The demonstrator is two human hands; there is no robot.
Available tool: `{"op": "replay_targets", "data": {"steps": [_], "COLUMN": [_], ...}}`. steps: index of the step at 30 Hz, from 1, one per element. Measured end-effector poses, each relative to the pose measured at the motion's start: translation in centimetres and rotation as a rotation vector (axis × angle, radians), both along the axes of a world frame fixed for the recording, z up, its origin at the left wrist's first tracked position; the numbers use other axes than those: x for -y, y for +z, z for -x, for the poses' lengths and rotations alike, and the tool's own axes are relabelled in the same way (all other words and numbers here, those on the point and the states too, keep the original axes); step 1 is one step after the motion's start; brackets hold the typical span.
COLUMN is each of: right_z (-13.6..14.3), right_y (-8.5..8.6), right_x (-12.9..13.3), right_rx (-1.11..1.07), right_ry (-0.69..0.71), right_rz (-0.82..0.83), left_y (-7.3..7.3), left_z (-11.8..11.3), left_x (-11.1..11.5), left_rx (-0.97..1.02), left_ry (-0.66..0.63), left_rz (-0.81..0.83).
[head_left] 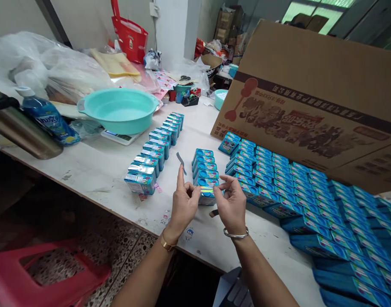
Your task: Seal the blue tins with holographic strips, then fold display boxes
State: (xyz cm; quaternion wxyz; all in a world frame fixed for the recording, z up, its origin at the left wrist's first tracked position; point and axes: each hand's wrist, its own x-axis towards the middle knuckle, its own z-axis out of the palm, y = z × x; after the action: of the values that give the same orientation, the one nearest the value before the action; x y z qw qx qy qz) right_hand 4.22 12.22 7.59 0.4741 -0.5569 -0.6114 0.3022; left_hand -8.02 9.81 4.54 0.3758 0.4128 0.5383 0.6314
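A shiny strip point(207, 189), perhaps a seal sticker, lies across the top of the nearest small blue box in the middle row point(205, 164). My left hand point(185, 202) has its thumb and bent fingers closed at the strip's left end. Its index finger points up, with a thin grey strip point(181, 163) at the fingertip. At the right end, my right hand point(230, 200) pinches the shiny strip between thumb and fingers. Beneath that hand lies a small dark piece point(213, 213). To the left runs a row of blue boxes point(150, 160) with glossy bands on top.
Many blue boxes point(297, 192) stand packed on the right before a large cardboard carton point(304, 102). A turquoise basin point(118, 108) rests on a white scale point(121, 137). Nearby are a blue bottle point(50, 117) and steel flask point(25, 130). A red stool point(48, 273) stands below.
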Motion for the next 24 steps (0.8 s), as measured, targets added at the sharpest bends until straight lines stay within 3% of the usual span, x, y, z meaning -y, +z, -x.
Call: {"op": "replay_targets", "data": {"steps": [7, 15, 19, 22, 24], "right_z": [-0.6, -0.8, -1.7, -2.4, -2.4], "right_y": [-1.7, -1.9, -1.4, -0.3, 0.6], "right_x": [-0.4, -1.1, -1.6, -1.8, -1.7], "right_rx": [0.187, 0.356, 0.147, -0.192, -0.340], "right_ry": [-0.017, -0.045, 0.022, 0.077, 0.102], "right_rz": [-0.003, -0.085, 0.081, 0.257, 0.281], "left_y": [-1.3, -3.9, -4.0, -2.7, -1.7], "left_z": [-0.2, -2.4, -1.8, -1.3, -1.4], "left_x": [-0.3, -0.3, 0.5, 1.8, 2.8], "left_rx": [-0.049, 0.170, 0.065, 0.107, 0.143], "left_ry": [-0.012, 0.073, 0.110, 0.152, 0.123], "left_rz": [0.062, 0.083, 0.115, 0.037, -0.014]}}
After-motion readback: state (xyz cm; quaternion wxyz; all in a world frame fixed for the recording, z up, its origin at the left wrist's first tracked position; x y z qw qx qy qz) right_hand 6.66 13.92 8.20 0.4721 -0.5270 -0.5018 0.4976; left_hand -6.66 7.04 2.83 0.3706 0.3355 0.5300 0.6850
